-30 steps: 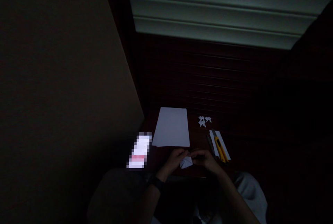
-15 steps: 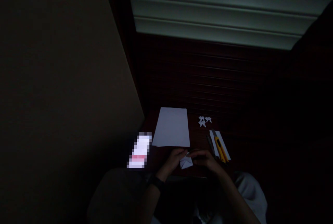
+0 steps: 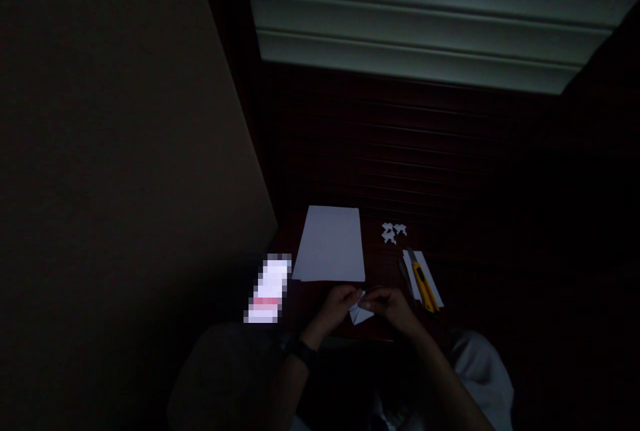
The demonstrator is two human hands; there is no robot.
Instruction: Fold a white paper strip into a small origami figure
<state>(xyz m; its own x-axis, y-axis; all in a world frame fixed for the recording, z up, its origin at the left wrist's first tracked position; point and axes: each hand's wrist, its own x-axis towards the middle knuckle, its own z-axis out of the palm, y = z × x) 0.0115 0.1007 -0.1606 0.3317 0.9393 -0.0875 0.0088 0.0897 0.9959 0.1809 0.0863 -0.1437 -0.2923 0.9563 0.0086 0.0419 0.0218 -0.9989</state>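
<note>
A small piece of folded white paper with visible creases is held between my hands near the table's front edge. My left hand is closed on its upper left side, thumb and fingers pinching it. From the right, my right hand pinches the upper part of the same paper, its fingertips close to the left ones. The fingertips partly cover the paper's top, and the dim light blurs the folds. Beyond the hands lies a stack of white paper sheets.
Small folded paper figures sit at the back right of the dark table. A yellow utility knife rests on white paper strips at the right, a dark slim tool beside it. At the left is a lit, pixelated screen.
The folded paper has turned and shifted slightly right. My right hand's fingers have closed in from being spread over it to pinching its upper part. My left hand has barely moved.
</note>
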